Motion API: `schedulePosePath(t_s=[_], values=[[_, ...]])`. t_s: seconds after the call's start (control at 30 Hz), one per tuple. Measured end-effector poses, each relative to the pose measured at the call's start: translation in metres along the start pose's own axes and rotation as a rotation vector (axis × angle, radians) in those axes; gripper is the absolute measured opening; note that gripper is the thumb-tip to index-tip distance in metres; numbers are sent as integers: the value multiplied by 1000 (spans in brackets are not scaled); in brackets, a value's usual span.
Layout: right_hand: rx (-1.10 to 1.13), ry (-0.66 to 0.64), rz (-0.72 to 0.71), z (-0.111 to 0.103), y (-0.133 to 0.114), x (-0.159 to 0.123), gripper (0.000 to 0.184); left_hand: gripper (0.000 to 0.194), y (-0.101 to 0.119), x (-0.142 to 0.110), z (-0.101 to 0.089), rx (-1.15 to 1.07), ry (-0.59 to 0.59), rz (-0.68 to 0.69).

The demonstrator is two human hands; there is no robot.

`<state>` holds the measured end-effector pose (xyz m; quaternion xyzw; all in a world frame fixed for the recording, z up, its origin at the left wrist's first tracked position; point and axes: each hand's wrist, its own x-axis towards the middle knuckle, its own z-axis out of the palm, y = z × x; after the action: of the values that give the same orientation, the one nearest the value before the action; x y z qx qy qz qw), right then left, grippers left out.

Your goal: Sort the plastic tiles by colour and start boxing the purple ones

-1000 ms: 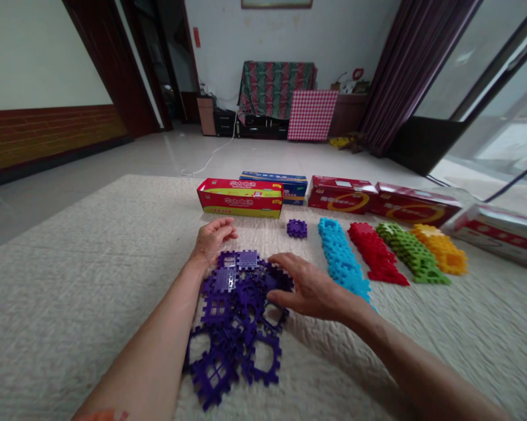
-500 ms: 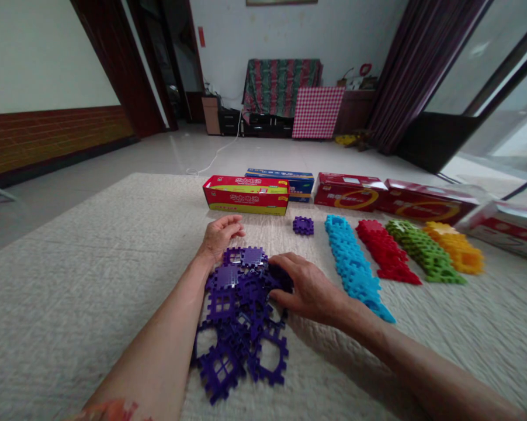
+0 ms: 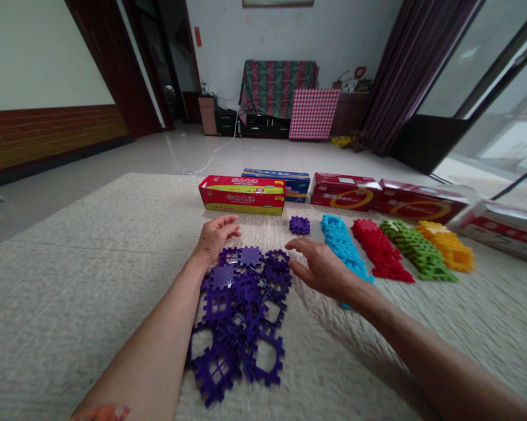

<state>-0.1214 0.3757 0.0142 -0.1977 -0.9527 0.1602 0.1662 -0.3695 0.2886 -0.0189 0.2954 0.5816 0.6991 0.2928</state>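
A heap of purple interlocking square tiles (image 3: 241, 310) lies on the beige rug (image 3: 92, 280) in front of me. My left hand (image 3: 215, 237) rests at the heap's far left edge, fingers loosely curved, holding nothing. My right hand (image 3: 320, 266) hovers just right of the heap, fingers spread and empty. One small purple tile stack (image 3: 299, 225) sits alone beyond the heap. To its right lie rows of blue tiles (image 3: 345, 248), red tiles (image 3: 380, 248), green tiles (image 3: 416, 251) and yellow tiles (image 3: 447, 245).
Several long cardboard boxes line the rug's far edge: a red-and-yellow box (image 3: 242, 196), a blue box (image 3: 290, 181), red boxes (image 3: 377, 196). Another box (image 3: 504, 231) sits at right. Tiled floor, a covered cabinet (image 3: 278, 93) and a glass door lie beyond.
My right hand has lifted off the purple heap and moved right, opening its fingers. The left hand stays in place.
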Motion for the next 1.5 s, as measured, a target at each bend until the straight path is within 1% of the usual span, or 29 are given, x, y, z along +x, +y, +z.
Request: schedulePosePath(t_s=[0.07,0.2,0.3,0.37,0.43,0.5,0.6,0.67,0.77,0.87,0.9,0.97,1.07,1.13,1.23,1.33,1.5], values=[[15,-7,7,3,-5,-1,25,40,0,0,0,3,2,-1],[43,-34,7,10,-13,-2,29,40,0,0,1,7,13,-1],[28,-59,-53,12,-15,-1,19,40,-1,0,1,3,10,1],[29,-69,-71,11,-14,1,18,40,-2,1,0,3,1,3],[44,-49,-41,8,-13,3,23,39,-2,2,0,5,-2,5],[58,2,20,4,-10,5,26,38,-2,2,0,6,1,1],[61,70,100,-2,-3,7,24,39,-1,2,0,11,7,-6],[69,81,126,-5,1,7,21,39,-1,1,1,20,13,-8],[80,90,129,-8,5,7,23,39,-1,1,1,20,17,-10],[-73,117,128,-9,4,6,26,38,-1,1,0,14,17,-9],[-147,102,136,-9,3,6,27,38,-2,1,0,14,16,-8],[-261,12,165,-12,3,4,30,38,-2,2,0,12,14,-5],[-300,-150,162,-17,7,0,40,38,-3,2,-1,11,11,-1],[-298,-203,132,-21,12,-2,47,38,-3,2,-1,12,9,-2],[-279,-206,61,-24,19,-3,52,38,-3,2,0,15,8,-3],[-244,-180,-38,-20,23,-2,54,39,-2,1,0,18,9,-4],[-239,-196,-112,-13,20,0,45,39,-3,2,0,33,7,0]])
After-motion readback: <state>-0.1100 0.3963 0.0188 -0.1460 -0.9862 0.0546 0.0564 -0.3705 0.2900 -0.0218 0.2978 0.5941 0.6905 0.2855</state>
